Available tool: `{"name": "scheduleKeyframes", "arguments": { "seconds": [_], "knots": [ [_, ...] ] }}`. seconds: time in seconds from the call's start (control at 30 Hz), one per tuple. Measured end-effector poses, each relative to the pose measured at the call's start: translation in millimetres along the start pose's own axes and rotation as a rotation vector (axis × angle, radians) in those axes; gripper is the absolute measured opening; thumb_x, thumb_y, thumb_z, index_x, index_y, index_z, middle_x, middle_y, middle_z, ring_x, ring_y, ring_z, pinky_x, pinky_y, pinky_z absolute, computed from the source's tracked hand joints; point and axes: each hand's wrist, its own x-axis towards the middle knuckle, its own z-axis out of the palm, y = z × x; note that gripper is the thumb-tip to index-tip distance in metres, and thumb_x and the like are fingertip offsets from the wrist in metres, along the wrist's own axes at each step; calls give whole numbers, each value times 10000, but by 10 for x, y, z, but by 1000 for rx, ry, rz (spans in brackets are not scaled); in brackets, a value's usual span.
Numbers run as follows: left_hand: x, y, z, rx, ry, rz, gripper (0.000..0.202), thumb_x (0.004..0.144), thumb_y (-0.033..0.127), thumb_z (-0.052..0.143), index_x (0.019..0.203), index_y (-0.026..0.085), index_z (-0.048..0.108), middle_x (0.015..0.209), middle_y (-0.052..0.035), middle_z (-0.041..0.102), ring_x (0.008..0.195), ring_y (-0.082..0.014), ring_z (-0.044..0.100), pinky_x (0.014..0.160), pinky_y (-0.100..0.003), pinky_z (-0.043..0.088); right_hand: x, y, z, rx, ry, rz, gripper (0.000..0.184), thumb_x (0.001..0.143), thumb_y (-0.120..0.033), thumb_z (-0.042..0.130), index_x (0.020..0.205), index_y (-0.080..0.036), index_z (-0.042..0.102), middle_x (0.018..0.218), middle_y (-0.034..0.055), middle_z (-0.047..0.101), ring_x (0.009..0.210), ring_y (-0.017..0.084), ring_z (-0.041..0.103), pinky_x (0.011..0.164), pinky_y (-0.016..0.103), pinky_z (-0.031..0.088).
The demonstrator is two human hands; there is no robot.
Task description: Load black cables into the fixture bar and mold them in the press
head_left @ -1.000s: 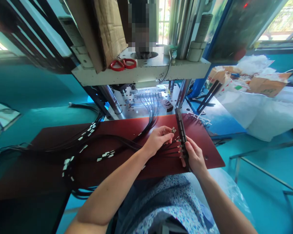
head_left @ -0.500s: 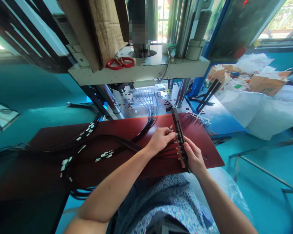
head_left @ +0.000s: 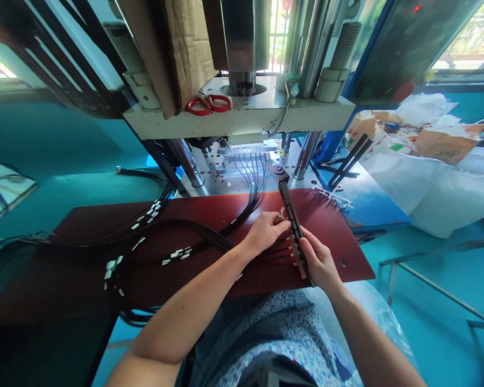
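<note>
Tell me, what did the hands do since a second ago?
The left hand brought its metal-tipped cable end in against the black strip, next to the ends already on it. The right hand kept gripping the strip's lower end; the cable bundles on the red board stayed put.

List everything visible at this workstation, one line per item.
slotted bar: one, black, lying on the board, several terminals seated along its left edge
cable terminal: one, metal, beside the bar
cables: many, black with pale pieces along them, spread over the board, some running into the press
board: one, red-brown, in front of the person
press: one, grey-white, behind the board
scissors: one pair, red handles, on the press plate
cardboard boxes: a few, brown, far right
left hand: one, pinching the cable terminal
right hand: one, gripping the slotted bar's near end
</note>
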Motion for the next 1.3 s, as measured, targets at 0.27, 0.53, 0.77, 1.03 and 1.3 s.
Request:
{"name": "scheduleKeyframes", "arguments": {
  "seconds": [0.27, 0.53, 0.77, 1.03, 1.3],
  "knots": [
    [25, 46, -164, -574, -84, -75, 383, 690, 501, 645, 743, 123, 619, 571, 25, 490, 524, -60, 427, 510, -196, 315, -1, 21, -49, 162, 41, 21, 547, 868, -462, 519, 1310, -148, 447, 513, -45, 557, 282, 79, 433, 266, 166, 301],
    [95, -5, -49, -50, 110, 31, 298, 687, 411, 635, 599, 140, 549, 529, 40, 500, 512, -76, 414, 520, -223, 305, -11, -9, -67, 127, 2, 65, 555, 859, -480, 526, 1312, -167, 461, 498, -40, 561, 294, 91, 430, 279, 184, 300],
    [89, 92, -107, 178, 49, 33, 215, 719, 316, 581, 597, 139, 565, 555, 29, 533, 538, -93, 448, 543, -234, 321, 1, -25, -67, 132, -15, 82, 560, 862, -469, 529, 1320, -158, 446, 513, -36, 568, 289, 79, 427, 281, 171, 308],
    [67, 36, -104, 59, 58, 24, 248, 711, 352, 569, 581, 143, 535, 533, 41, 484, 531, -86, 412, 532, -227, 309, 5, -40, -22, -10, -28, 56, 588, 848, -521, 519, 1304, -153, 474, 481, -50, 533, 280, 86, 411, 264, 191, 314],
    [81, -16, -168, -11, 59, 72, 304, 725, 427, 577, 610, 146, 552, 567, 25, 508, 553, -88, 434, 534, -221, 331, -3, -48, -34, 22, -14, 72, 593, 830, -519, 545, 1293, -152, 488, 485, -45, 541, 284, 85, 407, 267, 192, 300]
  ]
}}
